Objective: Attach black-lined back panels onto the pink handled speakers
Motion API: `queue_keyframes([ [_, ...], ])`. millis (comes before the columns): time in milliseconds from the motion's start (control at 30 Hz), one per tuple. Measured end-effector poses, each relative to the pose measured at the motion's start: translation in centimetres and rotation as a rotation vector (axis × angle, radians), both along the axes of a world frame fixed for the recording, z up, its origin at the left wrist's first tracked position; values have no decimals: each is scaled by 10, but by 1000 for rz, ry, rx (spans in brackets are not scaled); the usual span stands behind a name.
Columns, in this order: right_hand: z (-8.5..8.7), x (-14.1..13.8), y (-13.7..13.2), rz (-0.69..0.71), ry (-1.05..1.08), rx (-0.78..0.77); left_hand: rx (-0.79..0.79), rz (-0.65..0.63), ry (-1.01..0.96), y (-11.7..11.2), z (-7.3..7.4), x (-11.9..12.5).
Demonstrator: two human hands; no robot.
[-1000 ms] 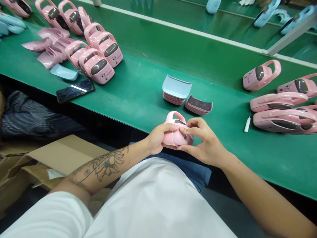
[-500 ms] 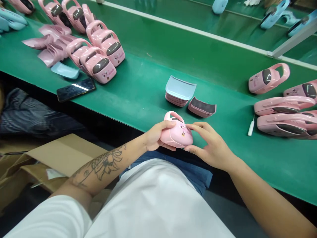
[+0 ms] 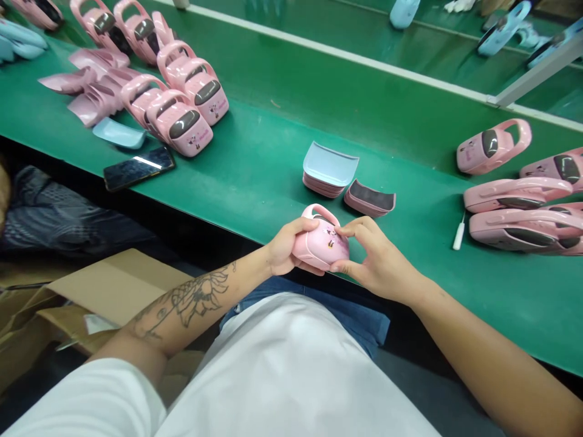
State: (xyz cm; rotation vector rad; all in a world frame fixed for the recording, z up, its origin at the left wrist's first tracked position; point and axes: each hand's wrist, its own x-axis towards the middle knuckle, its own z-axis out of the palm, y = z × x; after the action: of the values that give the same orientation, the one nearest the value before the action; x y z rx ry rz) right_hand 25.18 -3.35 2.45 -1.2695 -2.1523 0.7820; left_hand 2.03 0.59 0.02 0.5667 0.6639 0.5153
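A pink plastic housing with a loop handle and a small cartoon print is held over the table's near edge. My left hand is closed around its left side, thumb on top and fingers underneath. On the other side, my right hand grips the printed end between thumb and fingers. Just beyond lies a stack of curved panels, light blue on top and pink below. Beside that is a smaller stack of pink curved pieces with a dark top face.
Several pink handled housings stand at the left, near loose pink shells, a blue panel and a phone. More pink housings and a white-handled tool lie right. A cardboard box sits below the table.
My right hand has shifted slightly left and its fingers have moved further onto the printed end of the housing. My left hand keeps its hold.
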Motion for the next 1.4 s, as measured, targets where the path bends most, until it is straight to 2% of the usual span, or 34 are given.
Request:
queue_keyframes([
  [67, -1, 1, 1, -158, 25, -151, 0, 9, -12, 3, 2, -3],
  [133, -6, 1, 0, -299, 167, -419, 33, 75, -71, 4, 3, -5],
  [167, -9, 0, -3, -322, 279, -590, 59, 119, -106, 4, 3, -6],
  [233, -15, -6, -9, -268, 531, -920, 97, 199, -151, 3, 3, -6],
  [267, -17, -10, -12, -230, 650, -1036, 103, 225, -159, 2, 3, -6],
  [367, -20, -23, -20, -190, 902, -1171, 98, 248, -174, 1, 4, -5],
  [467, -19, -31, -22, -205, 1014, -1185, 107, 272, -189, -1, 8, -4],
  [633, -17, -35, -21, -208, 1069, -1242, 98, 281, -193, -4, 9, -2],
  [733, -18, -38, -21, -226, 1100, -1246, 89, 288, -201, -4, 5, -2],
  [967, -31, -48, -27, -356, 1142, -1123, 90, 314, -207, -10, -9, -1],
  [1100, -34, -51, -34, -350, 1138, -1022, 110, 337, -173, -17, -18, -8],
  [1200, -31, -55, -41, -316, 1071, -887, 196, 312, -127, -18, -17, -15],
  [1300, -28, -61, -48, -393, 926, -592, 275, 436, -76, -17, -7, -13],
  [1400, -27, -64, -56, -417, 737, -394, 212, 574, 8, -16, 2, -2],
])
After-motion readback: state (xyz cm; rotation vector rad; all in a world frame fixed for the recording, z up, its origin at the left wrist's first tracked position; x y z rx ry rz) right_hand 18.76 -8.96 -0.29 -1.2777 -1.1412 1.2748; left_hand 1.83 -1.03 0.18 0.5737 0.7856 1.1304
